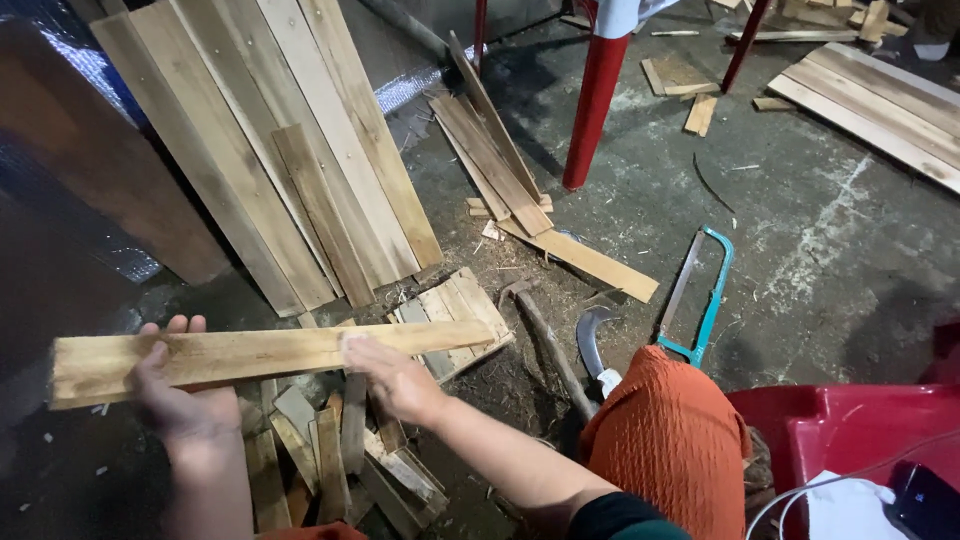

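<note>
Two hands [180, 395] on one plank [260, 355]

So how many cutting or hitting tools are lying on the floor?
3: a teal saw at right, a sickle left of it, and a hammer beside that. Others may hide under scraps.

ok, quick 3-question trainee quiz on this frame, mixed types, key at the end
1. True or false: both hands grip the long wooden plank.
2. Which tool lies on the floor right of the hammer? A) teal-framed saw B) drill C) pliers
3. Fill in: the boards at upper left lean against a ____.

Key
1. True: the left hand holds it near its left end, the right hand near the middle.
2. A: the teal-framed saw.
3. Wall.
</note>
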